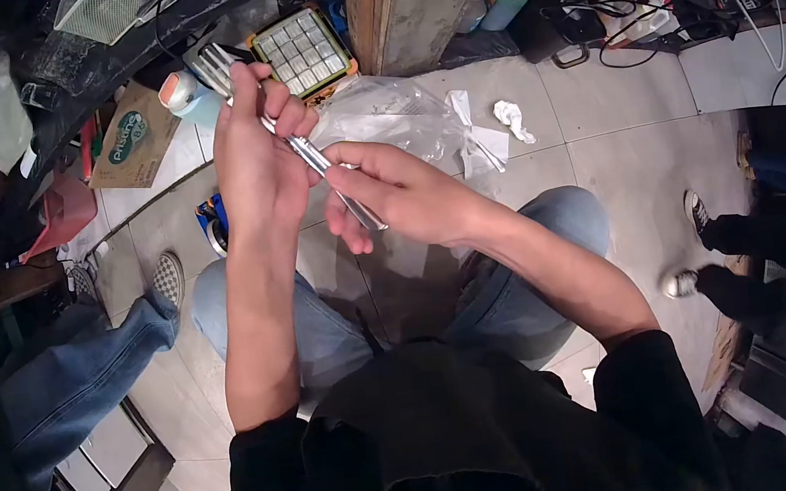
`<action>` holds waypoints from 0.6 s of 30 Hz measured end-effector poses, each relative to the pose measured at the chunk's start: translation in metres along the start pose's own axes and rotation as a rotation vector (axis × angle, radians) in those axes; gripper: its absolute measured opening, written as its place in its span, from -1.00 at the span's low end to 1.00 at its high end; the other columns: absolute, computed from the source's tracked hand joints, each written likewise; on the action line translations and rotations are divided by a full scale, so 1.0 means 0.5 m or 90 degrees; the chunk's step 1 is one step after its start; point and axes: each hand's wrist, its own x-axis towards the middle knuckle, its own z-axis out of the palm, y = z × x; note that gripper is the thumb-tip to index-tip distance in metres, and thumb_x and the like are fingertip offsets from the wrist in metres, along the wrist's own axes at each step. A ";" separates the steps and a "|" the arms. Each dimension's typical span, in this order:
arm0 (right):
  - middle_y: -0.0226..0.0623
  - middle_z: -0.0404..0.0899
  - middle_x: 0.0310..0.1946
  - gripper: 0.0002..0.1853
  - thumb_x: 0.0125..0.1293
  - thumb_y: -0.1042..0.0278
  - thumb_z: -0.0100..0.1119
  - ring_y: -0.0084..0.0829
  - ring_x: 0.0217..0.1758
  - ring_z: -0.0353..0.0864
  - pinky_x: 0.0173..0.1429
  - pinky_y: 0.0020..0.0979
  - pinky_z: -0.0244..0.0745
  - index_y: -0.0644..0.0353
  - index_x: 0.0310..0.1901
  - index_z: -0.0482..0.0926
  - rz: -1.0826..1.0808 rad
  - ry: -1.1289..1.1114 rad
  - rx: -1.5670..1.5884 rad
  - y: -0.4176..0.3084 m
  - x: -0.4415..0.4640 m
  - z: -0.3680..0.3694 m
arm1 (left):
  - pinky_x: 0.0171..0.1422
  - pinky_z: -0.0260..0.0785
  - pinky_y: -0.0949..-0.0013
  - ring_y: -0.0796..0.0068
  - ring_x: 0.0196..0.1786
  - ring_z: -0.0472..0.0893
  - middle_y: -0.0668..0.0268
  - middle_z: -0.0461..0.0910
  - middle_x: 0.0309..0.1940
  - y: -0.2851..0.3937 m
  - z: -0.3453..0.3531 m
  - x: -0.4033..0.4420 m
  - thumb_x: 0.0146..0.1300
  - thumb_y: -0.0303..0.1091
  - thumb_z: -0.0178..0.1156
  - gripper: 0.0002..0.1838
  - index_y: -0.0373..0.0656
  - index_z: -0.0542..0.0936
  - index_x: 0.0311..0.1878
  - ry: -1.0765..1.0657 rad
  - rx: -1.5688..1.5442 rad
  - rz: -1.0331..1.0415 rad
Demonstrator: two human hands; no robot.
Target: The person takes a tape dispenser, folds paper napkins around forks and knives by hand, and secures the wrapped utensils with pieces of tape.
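My left hand (pixel 257 154) is closed around a bundle of long, thin metal rods (pixel 303 148), which slants from upper left to lower right. The rods' upper ends stick out above my left fingers. My right hand (pixel 391 191) holds the lower part of the same bundle between thumb and fingers. Beyond my hands, a clear plastic bag (pixel 395 111) lies crumpled on the tiled floor, with a sorting case (pixel 303 51) of pale compartments behind it. A blue roll-like item (pixel 211 220) is left of my left wrist, partly hidden.
A white bottle with an orange cap (pixel 184 94) and a brown paper bag (pixel 132 136) are at upper left. Crumpled tissue (pixel 514 120) lies on the floor (pixel 638 149). A person's leg (pixel 91 365) is at left, another's legs (pixel 746 283) at right. Cables (pixel 631 15) tangle at upper right.
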 end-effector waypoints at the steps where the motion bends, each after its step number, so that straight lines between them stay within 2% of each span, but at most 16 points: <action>1: -0.33 0.53 -0.38 -0.76 0.59 0.31 -0.26 -0.61 -0.49 0.47 -0.41 -0.54 0.41 0.26 0.02 0.39 -0.002 0.001 0.000 0.000 0.000 -0.003 | -0.38 0.12 0.48 0.62 -0.52 0.14 0.48 0.18 -0.56 -0.004 -0.004 0.002 0.54 -0.11 -0.02 -0.70 -0.16 0.38 -0.20 -0.014 0.007 0.023; 4: -0.34 0.55 -0.36 -0.77 0.59 0.31 -0.25 -0.59 -0.42 0.52 -0.33 -0.53 0.46 0.22 0.03 0.41 0.004 0.002 -0.025 0.001 0.003 -0.014 | -0.37 0.12 0.49 0.61 -0.51 0.15 0.49 0.17 -0.57 -0.013 0.000 -0.002 0.54 -0.11 -0.03 -0.71 -0.16 0.37 -0.17 -0.018 0.019 0.062; 8: -0.47 0.43 -0.42 -0.80 0.54 0.35 -0.15 -0.66 -0.49 0.36 -0.40 -0.59 0.30 0.24 0.02 0.43 -0.059 0.025 -0.098 -0.011 -0.008 -0.030 | -0.30 0.18 0.46 0.58 -0.47 0.18 0.47 0.21 -0.52 -0.013 0.019 -0.009 0.54 -0.04 -0.05 -0.66 -0.16 0.38 -0.17 -0.079 0.084 0.088; 10: -0.50 0.37 -0.44 -0.81 0.52 0.38 -0.11 -0.69 -0.51 0.29 -0.42 -0.60 0.23 0.25 0.02 0.44 -0.093 0.052 -0.101 -0.032 -0.021 -0.047 | -0.14 0.29 0.40 0.54 -0.33 0.35 0.40 0.39 -0.37 0.002 0.033 0.000 0.51 0.08 -0.06 -0.54 -0.22 0.42 -0.05 -0.006 0.044 0.158; 11: -0.53 0.31 -0.45 -0.80 0.50 0.38 -0.09 -0.70 -0.52 0.21 -0.44 -0.61 0.15 0.26 0.03 0.45 -0.152 0.148 -0.055 -0.046 -0.028 -0.067 | 0.07 0.33 0.32 0.48 -0.10 0.48 0.29 0.51 -0.13 0.014 0.033 -0.008 0.50 0.12 -0.07 -0.44 -0.28 0.41 0.12 -0.033 0.117 0.174; 13: -0.56 0.25 -0.46 -0.78 0.48 0.39 -0.08 -0.71 -0.53 0.13 -0.46 -0.62 0.07 0.26 0.04 0.45 -0.212 0.242 -0.009 -0.096 -0.063 -0.098 | 0.10 0.36 0.31 0.44 -0.02 0.53 0.26 0.56 -0.07 -0.007 -0.009 0.017 0.49 0.02 0.01 -0.49 -0.29 0.45 0.16 -0.036 0.390 0.280; 15: -0.58 0.24 -0.46 -0.75 0.49 0.36 -0.11 -0.72 -0.54 0.10 -0.49 -0.63 0.02 0.24 0.08 0.47 -0.262 0.274 -0.015 -0.167 -0.107 -0.122 | 0.04 0.42 0.28 0.28 -0.12 0.61 0.20 0.63 -0.16 -0.051 -0.018 0.010 0.43 -0.22 0.09 -0.71 -0.28 0.57 -0.03 -0.198 0.700 0.277; 17: -0.58 0.23 -0.47 -0.74 0.49 0.34 -0.12 -0.72 -0.54 0.08 -0.50 -0.63 0.00 0.25 0.08 0.46 -0.293 0.284 -0.018 -0.175 -0.124 -0.151 | 0.00 0.45 0.20 0.22 -0.09 0.63 0.10 0.64 -0.18 -0.134 -0.033 0.025 0.33 -0.43 0.08 -0.84 -0.26 0.62 -0.17 -0.413 0.880 0.157; 18: -0.58 0.22 -0.47 -0.72 0.50 0.32 -0.13 -0.73 -0.55 0.06 -0.50 -0.64 -0.02 0.25 0.09 0.46 -0.318 0.293 -0.026 -0.178 -0.130 -0.161 | 0.01 0.47 0.15 0.13 -0.08 0.65 0.07 0.65 -0.16 -0.180 -0.037 0.036 0.29 -0.46 0.09 -0.83 -0.24 0.63 -0.14 -0.405 0.996 0.161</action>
